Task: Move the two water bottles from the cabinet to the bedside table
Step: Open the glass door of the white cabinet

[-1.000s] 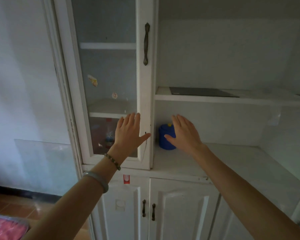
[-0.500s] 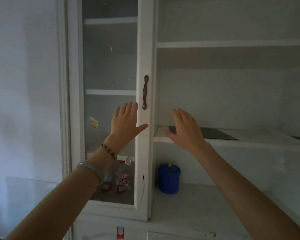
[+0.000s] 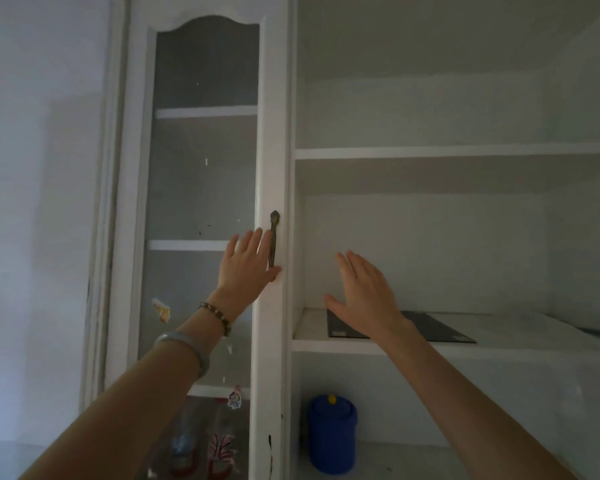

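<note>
Head view: two bottles (image 3: 201,448) upright behind glass door (image 3: 201,188); both hands spread, empty.

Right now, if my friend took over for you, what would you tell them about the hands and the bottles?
Left hand: open, fingers spread at the cabinet door handle, no grip on it yet.
Right hand: open and empty, in front of the open shelf.
Bottles: what look like the two bottles stand low behind the closed glass door, blurry.
Done: nothing moved.
Left: open the door, take both bottles, carry them to the bedside table, which is out of view.
</note>
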Demonstrator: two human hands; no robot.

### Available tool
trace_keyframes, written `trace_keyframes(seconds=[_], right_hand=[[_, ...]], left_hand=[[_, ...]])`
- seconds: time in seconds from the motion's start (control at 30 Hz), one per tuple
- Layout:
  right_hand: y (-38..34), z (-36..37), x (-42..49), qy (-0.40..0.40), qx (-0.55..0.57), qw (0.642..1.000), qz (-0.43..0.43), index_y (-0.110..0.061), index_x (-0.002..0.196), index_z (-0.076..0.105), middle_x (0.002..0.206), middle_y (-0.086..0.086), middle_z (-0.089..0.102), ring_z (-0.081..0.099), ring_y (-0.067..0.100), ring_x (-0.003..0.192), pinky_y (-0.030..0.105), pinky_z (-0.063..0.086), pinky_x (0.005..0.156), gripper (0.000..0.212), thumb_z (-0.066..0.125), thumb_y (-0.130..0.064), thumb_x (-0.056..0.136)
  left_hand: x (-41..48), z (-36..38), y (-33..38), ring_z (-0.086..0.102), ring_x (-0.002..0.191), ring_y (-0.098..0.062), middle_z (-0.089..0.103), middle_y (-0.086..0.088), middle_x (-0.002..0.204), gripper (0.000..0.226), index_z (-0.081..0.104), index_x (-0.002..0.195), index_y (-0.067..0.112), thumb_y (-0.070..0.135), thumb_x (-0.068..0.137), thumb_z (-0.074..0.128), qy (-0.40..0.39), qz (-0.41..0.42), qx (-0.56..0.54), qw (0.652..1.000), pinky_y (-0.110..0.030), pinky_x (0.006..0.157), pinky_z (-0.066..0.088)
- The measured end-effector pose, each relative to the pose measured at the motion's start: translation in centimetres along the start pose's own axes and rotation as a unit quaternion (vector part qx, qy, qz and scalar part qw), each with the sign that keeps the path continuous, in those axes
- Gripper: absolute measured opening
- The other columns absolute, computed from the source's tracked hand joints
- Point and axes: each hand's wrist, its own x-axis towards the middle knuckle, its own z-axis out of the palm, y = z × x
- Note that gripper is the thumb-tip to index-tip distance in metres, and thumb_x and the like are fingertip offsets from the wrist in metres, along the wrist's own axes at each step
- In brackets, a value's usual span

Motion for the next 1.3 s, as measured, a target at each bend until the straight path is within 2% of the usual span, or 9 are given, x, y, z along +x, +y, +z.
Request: trace_keyframes(seconds=[0.17,0.4,0.53,0.73,0.9,1.07,1.3], right_hand=[[0.9,0.5,0.7,-0.013,-0.007,1.0,-0.006,-0.008,0.146,0.01,0.155,0.017,0.014,0.015,0.028,0.142,0.04,0.015,0.117,0.076,0.047,-0.044,0.091],[1.6,1.1,1.5,-0.009,-0.002,1.0,-0.015,-0.009,0.146,0.01,0.156,0.015,0.013,0.015,0.027,0.143,0.038,0.015,0.116,0.076,0.047,-0.045,0.091],[1.6,1.3,1.7,-0.008,0.004,1.0,-0.012,-0.009,0.146,0.011,0.155,0.016,0.014,0.015,0.027,0.143,0.038,0.015,0.116,0.076,0.048,-0.045,0.09],[1.2,1.3,1.5,-0.017,0.004,1.0,-0.014,-0.009,0.146,0.011,0.156,0.016,0.013,0.014,0.027,0.143,0.038,0.014,0.116,0.076,0.048,-0.045,0.091],[0.9,0.5,1.1,-0.01,0.001,1.0,-0.016,-0.009,0.146,0.012,0.156,0.015,0.014,0.015,0.027,0.143,0.038,0.015,0.116,0.076,0.048,-0.046,0.09],[0.4,-0.5,0.6,-0.007,0.004,1.0,-0.013,-0.008,0.145,0.014,0.155,0.016,0.016,0.017,0.028,0.142,0.039,0.017,0.116,0.075,0.049,-0.044,0.09],[-2.3,-1.6,-1.0,-0.009,0.014,0.999,-0.031,-0.008,0.146,0.014,0.155,0.016,0.016,0.016,0.027,0.143,0.038,0.015,0.116,0.075,0.049,-0.043,0.09]], left_hand=[[1.5,1.8,0.8,0.016,0.142,-0.027,0.017,-0.011,0.155,0.068,0.01,0.147,0.01,0.047,0.095,0.035,0.007,0.009,0.022,1.0,-0.043,0.115,0.007],[2.8,3.3,0.7,0.023,0.14,-0.029,0.018,-0.013,0.154,0.058,0.016,0.146,0.009,0.031,0.097,0.038,0.038,0.021,0.037,0.998,-0.046,0.114,0.015],[2.7,4.0,0.8,0.02,0.141,-0.026,0.016,-0.012,0.155,0.056,0.013,0.147,0.009,0.028,0.098,0.035,0.043,0.018,0.057,0.997,-0.045,0.115,0.012],[2.7,3.8,0.4,0.033,0.136,-0.026,0.033,-0.015,0.149,0.055,0.029,0.141,0.006,0.027,0.093,0.045,0.057,0.04,0.12,0.99,-0.048,0.114,0.015],[2.4,2.9,-0.1,0.032,0.137,-0.027,0.03,-0.017,0.149,0.057,0.028,0.141,0.003,0.023,0.091,0.047,0.084,0.055,0.13,0.986,-0.049,0.114,0.011],[1.2,1.0,-1.2,0.024,0.14,-0.027,0.021,-0.014,0.153,0.059,0.014,0.146,0.007,0.028,0.095,0.035,0.112,0.077,0.132,0.982,-0.051,0.115,0.016],[-1.3,-2.3,-3.5,0.025,0.14,-0.026,0.022,-0.013,0.153,0.053,0.017,0.147,0.016,0.026,0.096,0.025,0.165,0.116,0.122,0.972,-0.051,0.115,0.015]])
